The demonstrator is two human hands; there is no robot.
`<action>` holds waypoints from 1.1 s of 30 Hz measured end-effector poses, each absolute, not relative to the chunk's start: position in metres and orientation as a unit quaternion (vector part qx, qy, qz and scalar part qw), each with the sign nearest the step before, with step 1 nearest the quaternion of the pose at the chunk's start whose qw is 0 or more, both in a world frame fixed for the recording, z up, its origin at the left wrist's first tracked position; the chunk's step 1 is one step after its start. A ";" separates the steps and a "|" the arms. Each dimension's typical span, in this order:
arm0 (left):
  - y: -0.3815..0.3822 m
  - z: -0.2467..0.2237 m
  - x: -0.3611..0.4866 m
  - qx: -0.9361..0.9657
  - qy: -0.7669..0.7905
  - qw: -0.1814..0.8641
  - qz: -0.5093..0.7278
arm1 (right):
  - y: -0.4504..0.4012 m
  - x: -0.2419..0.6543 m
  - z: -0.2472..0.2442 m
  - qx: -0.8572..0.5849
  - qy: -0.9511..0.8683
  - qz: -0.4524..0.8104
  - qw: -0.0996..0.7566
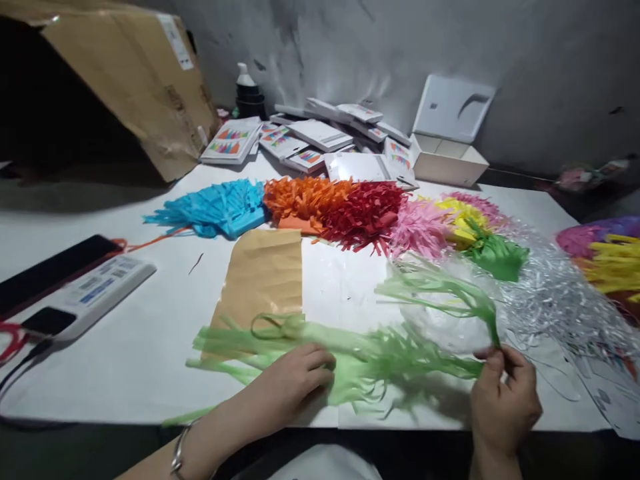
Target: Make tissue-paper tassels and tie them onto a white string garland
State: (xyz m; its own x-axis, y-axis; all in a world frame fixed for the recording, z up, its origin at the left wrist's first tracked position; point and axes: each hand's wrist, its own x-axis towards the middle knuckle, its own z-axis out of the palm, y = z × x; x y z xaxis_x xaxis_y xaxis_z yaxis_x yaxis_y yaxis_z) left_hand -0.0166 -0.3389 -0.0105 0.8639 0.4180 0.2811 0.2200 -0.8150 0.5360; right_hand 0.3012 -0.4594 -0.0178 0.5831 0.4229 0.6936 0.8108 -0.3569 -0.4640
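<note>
Light green tissue paper, cut into fringe strips, spreads across the front of the table, partly smeared by motion. My right hand pinches the twisted ends of the green tissue paper tassel between thumb and fingers, and its strips fan out leftward. My left hand lies over the fringe at the front middle, fingers curled together around the strips; its thumb and fingertips are partly hidden. Under the left part of the green strips is a brown paper sheet. A clear plastic bag sits behind the tassel.
Fringed bundles in blue, orange, red and other colours line the table's middle. Silver tinsel covers the right side. Flat boxes, an open white box and a carton stand behind; a power strip lies left.
</note>
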 end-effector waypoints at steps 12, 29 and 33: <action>-0.334 0.052 0.096 0.793 0.193 0.561 0.139 | -0.450 0.256 0.023 -0.541 -0.732 -0.235 0.341; -0.323 0.026 0.135 0.706 0.278 0.621 0.197 | -0.426 0.238 -0.024 -0.594 -0.488 0.020 0.640; -0.318 0.036 0.146 0.842 0.203 0.438 0.243 | -0.427 0.250 -0.030 -0.640 -0.471 -0.038 0.605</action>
State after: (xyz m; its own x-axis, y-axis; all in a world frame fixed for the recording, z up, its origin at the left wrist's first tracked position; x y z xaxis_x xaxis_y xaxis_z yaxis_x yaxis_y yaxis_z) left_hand 0.1462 -0.3183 0.0362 0.7993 0.5547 0.2310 0.1294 -0.5344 0.8353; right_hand 0.2505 -0.4271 -0.0297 0.5531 0.5571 0.6195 0.6499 0.1767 -0.7392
